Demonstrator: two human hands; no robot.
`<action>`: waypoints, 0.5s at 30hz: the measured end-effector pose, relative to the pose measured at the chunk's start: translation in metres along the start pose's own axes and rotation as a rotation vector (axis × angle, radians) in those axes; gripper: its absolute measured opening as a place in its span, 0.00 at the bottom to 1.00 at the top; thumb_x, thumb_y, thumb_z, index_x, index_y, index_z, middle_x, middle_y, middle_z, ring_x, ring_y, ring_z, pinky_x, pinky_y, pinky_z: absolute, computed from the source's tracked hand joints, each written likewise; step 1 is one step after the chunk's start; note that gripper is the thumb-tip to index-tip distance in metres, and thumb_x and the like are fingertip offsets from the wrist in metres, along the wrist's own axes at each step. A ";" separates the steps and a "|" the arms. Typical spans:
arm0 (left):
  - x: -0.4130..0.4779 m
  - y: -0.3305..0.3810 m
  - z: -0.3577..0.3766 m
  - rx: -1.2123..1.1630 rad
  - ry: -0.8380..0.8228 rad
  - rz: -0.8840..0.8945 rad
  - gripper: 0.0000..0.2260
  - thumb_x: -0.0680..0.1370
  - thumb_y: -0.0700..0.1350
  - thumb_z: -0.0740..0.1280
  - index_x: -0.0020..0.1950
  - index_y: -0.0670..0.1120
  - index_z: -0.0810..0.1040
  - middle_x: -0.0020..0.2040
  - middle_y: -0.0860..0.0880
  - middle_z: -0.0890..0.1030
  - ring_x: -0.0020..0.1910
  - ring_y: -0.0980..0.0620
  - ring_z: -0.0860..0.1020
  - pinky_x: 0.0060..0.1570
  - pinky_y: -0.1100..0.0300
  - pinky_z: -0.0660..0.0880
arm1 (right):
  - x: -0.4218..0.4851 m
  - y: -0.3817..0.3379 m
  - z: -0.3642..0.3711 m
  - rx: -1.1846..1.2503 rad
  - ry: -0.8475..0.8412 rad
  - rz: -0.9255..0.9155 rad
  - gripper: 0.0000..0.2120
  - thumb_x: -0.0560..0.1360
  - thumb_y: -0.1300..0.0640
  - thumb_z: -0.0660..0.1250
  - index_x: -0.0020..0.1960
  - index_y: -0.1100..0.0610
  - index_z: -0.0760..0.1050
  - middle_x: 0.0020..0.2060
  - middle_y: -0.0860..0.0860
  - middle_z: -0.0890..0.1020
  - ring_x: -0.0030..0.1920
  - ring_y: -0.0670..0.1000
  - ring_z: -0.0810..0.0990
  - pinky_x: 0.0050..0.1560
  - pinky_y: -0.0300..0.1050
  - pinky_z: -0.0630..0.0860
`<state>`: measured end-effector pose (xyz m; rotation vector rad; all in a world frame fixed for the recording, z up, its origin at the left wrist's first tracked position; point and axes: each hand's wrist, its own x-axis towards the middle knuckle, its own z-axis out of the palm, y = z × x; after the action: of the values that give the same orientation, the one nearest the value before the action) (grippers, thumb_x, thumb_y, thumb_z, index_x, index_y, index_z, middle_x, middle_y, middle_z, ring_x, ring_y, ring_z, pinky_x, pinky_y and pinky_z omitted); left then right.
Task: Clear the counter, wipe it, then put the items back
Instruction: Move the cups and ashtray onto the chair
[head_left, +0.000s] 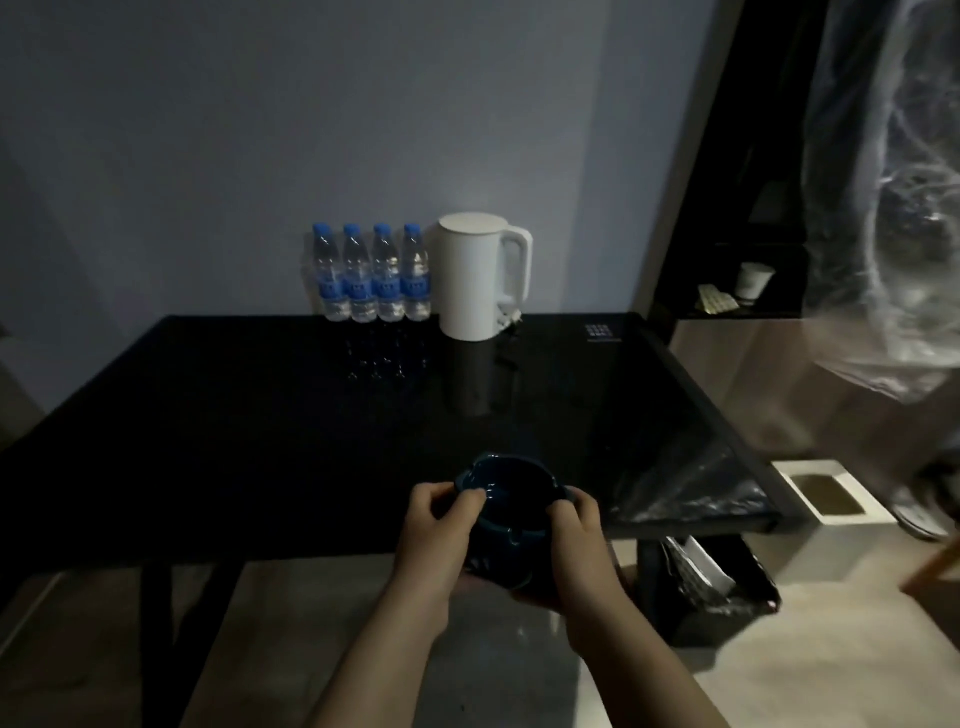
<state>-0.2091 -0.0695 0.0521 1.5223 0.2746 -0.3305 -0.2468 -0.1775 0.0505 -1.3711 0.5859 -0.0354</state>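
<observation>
- A person is holding a dark blue ashtray (511, 499) in both hands over the near edge of a black glass desk (260, 415), right of its middle.
- The left hand (436, 525) is gripping the ashtray's left side, its fingers (467, 501) curled over the rim. The right hand (574, 530) is clasping the opposite side and reaching underneath, apparently to keep the dish level so nothing spills.
- Whether the ashtray is touching the glass cannot be told. It looks lifted clear.
- Four water bottles (371, 275) are standing in a tight row along the far edge, with a white kettle (480, 275) just beside them on the right. They are probably grouped against the wall to leave the working surface free.
- A lined bin (711, 587) is sitting on the floor under the near right corner, a likely place for emptying the ashtray.
- Judging by the bottles and kettle, the clearing or the putting back is only partly done.
</observation>
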 end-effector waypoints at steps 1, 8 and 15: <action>-0.008 -0.007 0.006 0.008 -0.018 -0.026 0.05 0.77 0.48 0.66 0.51 0.52 0.71 0.50 0.48 0.76 0.46 0.49 0.77 0.41 0.50 0.80 | -0.007 0.007 -0.009 0.004 0.025 0.004 0.11 0.80 0.54 0.51 0.62 0.46 0.59 0.48 0.49 0.73 0.47 0.52 0.76 0.33 0.44 0.76; -0.034 -0.040 0.098 0.077 -0.150 -0.122 0.09 0.77 0.47 0.66 0.56 0.48 0.71 0.49 0.47 0.76 0.45 0.48 0.77 0.38 0.51 0.80 | -0.015 0.026 -0.110 0.127 0.212 0.043 0.11 0.80 0.55 0.53 0.62 0.50 0.61 0.51 0.54 0.74 0.50 0.57 0.76 0.38 0.51 0.78; -0.053 -0.076 0.270 0.148 -0.312 -0.157 0.11 0.77 0.46 0.66 0.58 0.48 0.71 0.55 0.45 0.75 0.51 0.44 0.77 0.32 0.54 0.78 | -0.004 0.012 -0.283 0.182 0.361 0.036 0.11 0.80 0.57 0.54 0.61 0.53 0.61 0.54 0.58 0.73 0.46 0.55 0.75 0.40 0.52 0.79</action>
<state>-0.2950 -0.3387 0.0113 1.5716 0.1239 -0.7183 -0.3708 -0.4297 0.0182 -1.1828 0.8867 -0.3059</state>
